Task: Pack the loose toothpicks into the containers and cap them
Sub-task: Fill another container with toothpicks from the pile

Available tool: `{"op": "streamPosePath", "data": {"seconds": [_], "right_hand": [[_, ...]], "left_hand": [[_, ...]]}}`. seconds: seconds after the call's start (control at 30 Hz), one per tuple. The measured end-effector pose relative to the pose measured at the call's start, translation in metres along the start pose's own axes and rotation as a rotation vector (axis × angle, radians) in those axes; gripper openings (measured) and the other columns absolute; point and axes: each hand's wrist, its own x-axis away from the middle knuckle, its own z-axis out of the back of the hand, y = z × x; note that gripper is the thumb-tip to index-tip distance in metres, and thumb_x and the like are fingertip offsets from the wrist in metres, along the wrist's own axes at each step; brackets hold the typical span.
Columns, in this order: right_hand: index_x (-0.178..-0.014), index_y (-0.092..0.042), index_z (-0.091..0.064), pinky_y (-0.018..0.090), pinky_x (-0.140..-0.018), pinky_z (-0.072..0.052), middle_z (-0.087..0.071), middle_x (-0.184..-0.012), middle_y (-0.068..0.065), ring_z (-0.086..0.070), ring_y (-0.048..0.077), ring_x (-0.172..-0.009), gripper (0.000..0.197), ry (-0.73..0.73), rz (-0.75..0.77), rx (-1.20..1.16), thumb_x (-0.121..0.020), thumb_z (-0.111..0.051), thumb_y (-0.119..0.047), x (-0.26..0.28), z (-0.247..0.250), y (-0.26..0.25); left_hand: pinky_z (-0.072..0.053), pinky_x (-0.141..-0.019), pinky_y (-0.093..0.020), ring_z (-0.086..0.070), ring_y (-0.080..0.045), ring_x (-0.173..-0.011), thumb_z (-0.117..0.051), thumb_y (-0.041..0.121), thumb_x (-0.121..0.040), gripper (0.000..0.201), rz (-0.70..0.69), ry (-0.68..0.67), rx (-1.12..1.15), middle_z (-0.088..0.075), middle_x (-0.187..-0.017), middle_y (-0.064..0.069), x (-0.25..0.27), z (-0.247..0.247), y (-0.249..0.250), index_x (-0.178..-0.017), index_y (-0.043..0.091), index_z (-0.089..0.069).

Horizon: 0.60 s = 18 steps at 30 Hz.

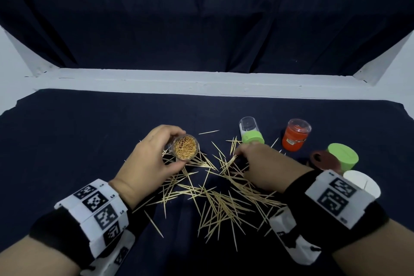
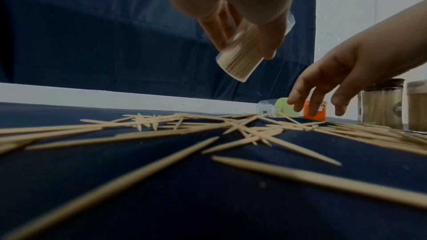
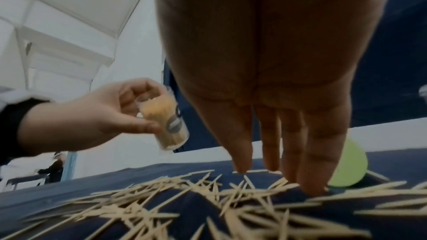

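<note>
While the left hand [image 1: 154, 157] grips the nearly full clear container [image 1: 185, 147] above the bench [image 1: 67, 141], the right hand [image 1: 262, 163], fingers straight, touches scattered toothpicks [image 1: 219, 199]: light, stiff, sharp-tipped, probably best pinched mid-length in small bundles

Straight fingers [image 3: 242, 154] on loose toothpicks [image 3: 161, 203]; packed container [image 3: 166, 121] beyond.

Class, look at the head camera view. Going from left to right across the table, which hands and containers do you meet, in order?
Left hand holding the clear toothpick container → right hand on the loose toothpicks → green-capped container lying down → red jar → green cap.
</note>
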Motion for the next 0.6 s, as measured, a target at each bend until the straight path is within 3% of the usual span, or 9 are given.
{"op": "streamPosePath", "data": {"seconds": [0.1,0.2,0.3,0.43,0.5,0.6], "right_hand": [[-0.129,-0.014,-0.044,0.037,-0.095,-0.046,-0.044,-0.129,0.009,-0.052,0.026,-0.114,0.067,-0.131,-0.136,0.191,-0.075,-0.076,-0.04,0.006,0.006,0.009],[-0.128,-0.009,-0.044,0.039,-0.097,-0.045,-0.038,-0.131,0.013,-0.05,0.03,-0.116,0.076,-0.279,-0.195,0.28,-0.072,-0.074,-0.052,0.012,-0.001,0.009],[-0.129,-0.005,-0.041,0.037,-0.097,-0.043,-0.037,-0.13,0.014,-0.046,0.031,-0.119,0.072,-0.253,-0.185,0.269,-0.076,-0.076,-0.04,0.009,-0.013,-0.001],[-0.108,-0.005,-0.053,0.027,-0.081,-0.042,-0.053,-0.122,0.015,-0.054,0.028,-0.112,0.017,-0.18,0.024,0.233,-0.093,-0.051,-0.012,0.002,-0.023,-0.021],[-0.108,-0.004,-0.055,0.025,-0.075,-0.041,-0.057,-0.118,0.012,-0.057,0.025,-0.106,0.017,-0.122,0.076,0.174,-0.092,-0.05,-0.008,-0.002,-0.023,-0.026],[-0.112,-0.009,-0.058,0.031,-0.085,-0.048,-0.06,-0.114,0.007,-0.058,0.022,-0.102,0.028,-0.107,0.054,0.077,-0.089,-0.062,-0.024,-0.006,-0.014,-0.025]], "left_hand": [[-0.039,-0.088,-0.006,-0.052,0.003,-0.102,-0.083,0.014,-0.069,0.051,0.001,0.001,0.005,-0.056,-0.106,0.019,-0.001,0.0,-0.001,-0.109,0.027,-0.055],[-0.04,-0.087,-0.007,-0.053,0.001,-0.099,-0.083,0.015,-0.07,0.049,-0.005,0.003,0.005,-0.056,-0.105,0.019,-0.001,0.0,-0.001,-0.109,0.027,-0.056],[-0.041,-0.088,-0.008,-0.053,0.002,-0.1,-0.082,0.016,-0.07,0.048,-0.018,0.005,0.005,-0.056,-0.105,0.019,-0.001,-0.001,-0.001,-0.108,0.028,-0.056],[-0.04,-0.088,-0.008,-0.053,0.002,-0.1,-0.081,0.019,-0.071,0.048,-0.016,-0.001,-0.002,-0.056,-0.104,0.02,-0.001,-0.001,-0.002,-0.108,0.033,-0.053],[-0.04,-0.087,-0.008,-0.052,0.003,-0.1,-0.081,0.02,-0.072,0.046,-0.011,-0.008,-0.015,-0.056,-0.104,0.02,-0.001,0.0,-0.002,-0.108,0.032,-0.054],[-0.04,-0.087,-0.007,-0.051,0.004,-0.101,-0.081,0.022,-0.072,0.044,-0.007,-0.014,-0.039,-0.056,-0.102,0.02,0.0,0.0,-0.003,-0.109,0.027,-0.057]]}}
